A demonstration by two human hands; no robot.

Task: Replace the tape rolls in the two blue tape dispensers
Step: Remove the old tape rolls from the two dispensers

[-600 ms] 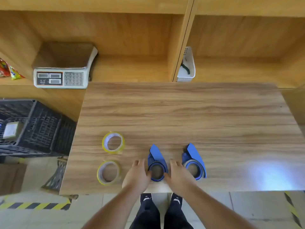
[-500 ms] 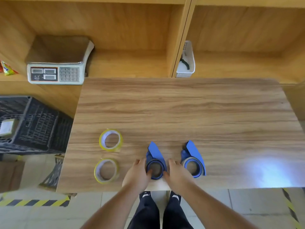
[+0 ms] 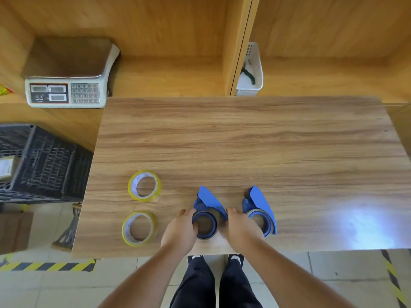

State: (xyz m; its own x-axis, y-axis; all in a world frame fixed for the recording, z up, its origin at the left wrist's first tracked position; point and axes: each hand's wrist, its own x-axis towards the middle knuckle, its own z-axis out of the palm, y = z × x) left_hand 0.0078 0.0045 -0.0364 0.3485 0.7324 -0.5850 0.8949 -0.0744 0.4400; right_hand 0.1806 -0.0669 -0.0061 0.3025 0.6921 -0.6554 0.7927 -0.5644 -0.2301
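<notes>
Two blue tape dispensers stand near the front edge of the wooden table. My left hand and my right hand grip the left dispenser from both sides, around its round hub with a brown core. The right dispenser stands untouched just beyond my right hand, partly hidden by it. Two yellowish tape rolls lie flat at the left: the far roll and the near roll.
A white weighing scale sits on a shelf at the back left. A white basket stands in the shelving behind the table. A black crate is on the left beside the table. Hazard tape marks the floor.
My hands have closed in a little on the left dispenser. The view has shifted slightly; the rolls and the right dispenser have not moved.
</notes>
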